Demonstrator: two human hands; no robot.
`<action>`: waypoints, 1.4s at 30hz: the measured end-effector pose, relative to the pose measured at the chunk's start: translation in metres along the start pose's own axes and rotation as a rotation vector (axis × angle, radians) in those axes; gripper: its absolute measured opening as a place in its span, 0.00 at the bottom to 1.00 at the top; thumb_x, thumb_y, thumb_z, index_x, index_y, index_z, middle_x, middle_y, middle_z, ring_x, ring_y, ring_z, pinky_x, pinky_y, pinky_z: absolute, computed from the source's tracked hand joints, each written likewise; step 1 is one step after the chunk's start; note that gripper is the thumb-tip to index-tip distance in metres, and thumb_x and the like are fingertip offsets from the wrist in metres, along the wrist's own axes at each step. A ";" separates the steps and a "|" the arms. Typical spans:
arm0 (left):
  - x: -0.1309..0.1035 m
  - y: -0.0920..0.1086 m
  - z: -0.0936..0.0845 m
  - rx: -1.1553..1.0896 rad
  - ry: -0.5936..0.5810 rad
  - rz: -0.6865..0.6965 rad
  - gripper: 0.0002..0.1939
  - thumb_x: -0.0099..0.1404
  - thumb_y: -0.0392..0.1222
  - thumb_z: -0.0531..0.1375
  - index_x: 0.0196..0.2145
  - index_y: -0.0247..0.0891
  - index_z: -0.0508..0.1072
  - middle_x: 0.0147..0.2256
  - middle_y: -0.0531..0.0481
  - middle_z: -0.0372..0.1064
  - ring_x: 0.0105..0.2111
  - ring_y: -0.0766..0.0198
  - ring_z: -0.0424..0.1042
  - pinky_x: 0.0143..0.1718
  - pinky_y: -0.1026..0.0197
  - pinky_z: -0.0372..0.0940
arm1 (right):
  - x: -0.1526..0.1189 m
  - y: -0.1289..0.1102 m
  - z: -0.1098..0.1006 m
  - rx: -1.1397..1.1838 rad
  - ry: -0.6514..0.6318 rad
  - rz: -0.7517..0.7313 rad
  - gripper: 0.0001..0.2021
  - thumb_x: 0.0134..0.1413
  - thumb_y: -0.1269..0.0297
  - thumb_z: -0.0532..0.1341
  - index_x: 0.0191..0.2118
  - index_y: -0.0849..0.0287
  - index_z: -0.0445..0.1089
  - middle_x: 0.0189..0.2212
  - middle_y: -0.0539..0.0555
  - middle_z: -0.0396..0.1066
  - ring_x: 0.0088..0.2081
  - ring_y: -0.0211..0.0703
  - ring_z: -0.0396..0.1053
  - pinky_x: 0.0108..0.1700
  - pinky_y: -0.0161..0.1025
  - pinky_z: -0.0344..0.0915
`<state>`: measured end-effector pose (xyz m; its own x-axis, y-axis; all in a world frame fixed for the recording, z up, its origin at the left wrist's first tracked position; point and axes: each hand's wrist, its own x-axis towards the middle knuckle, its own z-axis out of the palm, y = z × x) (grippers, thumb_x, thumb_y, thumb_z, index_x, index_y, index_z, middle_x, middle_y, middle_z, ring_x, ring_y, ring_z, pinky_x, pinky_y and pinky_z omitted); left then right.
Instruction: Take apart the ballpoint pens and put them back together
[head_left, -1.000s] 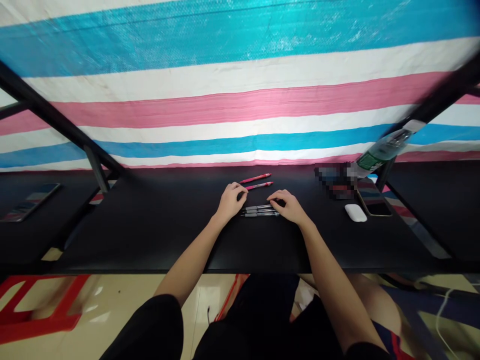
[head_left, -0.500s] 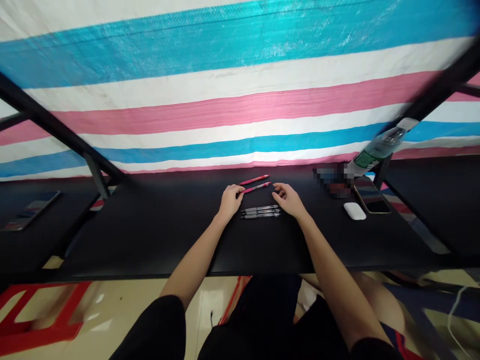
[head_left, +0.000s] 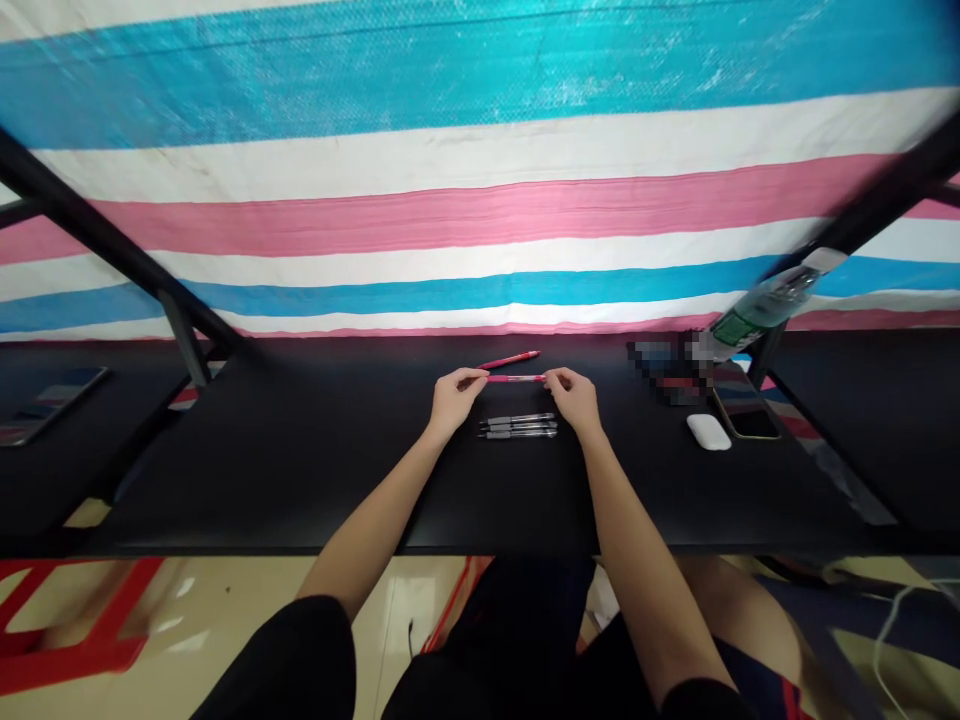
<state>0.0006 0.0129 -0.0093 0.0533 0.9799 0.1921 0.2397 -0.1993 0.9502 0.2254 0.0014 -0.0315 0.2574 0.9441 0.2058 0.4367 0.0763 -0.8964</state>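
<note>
A pink pen [head_left: 516, 379] lies level between my two hands. My left hand [head_left: 455, 396] pinches its left end, and my right hand [head_left: 573, 396] pinches its right end. Just behind it a red pen [head_left: 510, 360] rests on the black table, slanting up to the right. Closer to me, several clear pens with grey grips [head_left: 517, 427] lie side by side, their grips to the left. The fingertips partly cover both ends of the pink pen.
On the right of the black table [head_left: 315, 470] are a white earbud case [head_left: 709, 432], a phone [head_left: 746, 405] and a tilted plastic bottle [head_left: 765, 308]. A blurred patch hides something beside the bottle. Striped sheeting [head_left: 480, 230] hangs behind. Another flat device [head_left: 56, 400] lies far left.
My right hand has closed onto the right end of the pink pen. The pen has turned from slanted to level. The view has shifted slightly.
</note>
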 end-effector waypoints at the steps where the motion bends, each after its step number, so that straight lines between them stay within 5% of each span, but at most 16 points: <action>1: -0.001 0.002 0.000 -0.016 -0.005 -0.007 0.11 0.61 0.46 0.62 0.36 0.37 0.79 0.38 0.46 0.78 0.39 0.58 0.75 0.44 0.57 0.68 | -0.001 -0.002 -0.001 0.082 -0.023 0.028 0.12 0.54 0.54 0.59 0.29 0.56 0.74 0.25 0.54 0.73 0.30 0.45 0.69 0.34 0.41 0.64; 6: -0.005 0.007 0.000 -0.005 -0.021 0.018 0.13 0.63 0.48 0.60 0.37 0.37 0.77 0.38 0.46 0.77 0.39 0.60 0.75 0.42 0.58 0.69 | -0.001 -0.009 0.003 0.440 -0.083 0.106 0.14 0.49 0.51 0.64 0.31 0.58 0.75 0.23 0.51 0.70 0.25 0.38 0.64 0.23 0.35 0.58; 13: -0.003 0.001 -0.002 -0.069 -0.089 -0.051 0.14 0.60 0.49 0.62 0.36 0.35 0.77 0.28 0.50 0.73 0.28 0.65 0.71 0.34 0.61 0.68 | -0.001 -0.008 0.008 0.650 -0.049 0.106 0.14 0.44 0.52 0.69 0.32 0.57 0.76 0.22 0.48 0.68 0.23 0.35 0.61 0.25 0.35 0.60; 33: -0.006 0.009 -0.001 -0.182 -0.068 -0.073 0.14 0.62 0.48 0.60 0.26 0.34 0.72 0.22 0.50 0.70 0.20 0.70 0.65 0.22 0.66 0.58 | -0.002 -0.006 0.008 0.513 -0.098 -0.031 0.12 0.51 0.52 0.65 0.32 0.56 0.74 0.22 0.47 0.65 0.25 0.36 0.61 0.31 0.37 0.61; 42: -0.005 0.003 0.002 -0.181 -0.074 -0.160 0.21 0.65 0.56 0.57 0.26 0.34 0.71 0.21 0.48 0.70 0.19 0.69 0.65 0.21 0.65 0.57 | -0.004 -0.014 0.007 0.476 -0.100 -0.059 0.12 0.52 0.52 0.63 0.35 0.56 0.73 0.21 0.46 0.63 0.25 0.37 0.62 0.32 0.38 0.62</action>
<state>0.0027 0.0077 -0.0074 0.1010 0.9946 0.0231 0.0733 -0.0305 0.9968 0.2120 -0.0014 -0.0221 0.1495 0.9583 0.2437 -0.0006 0.2466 -0.9691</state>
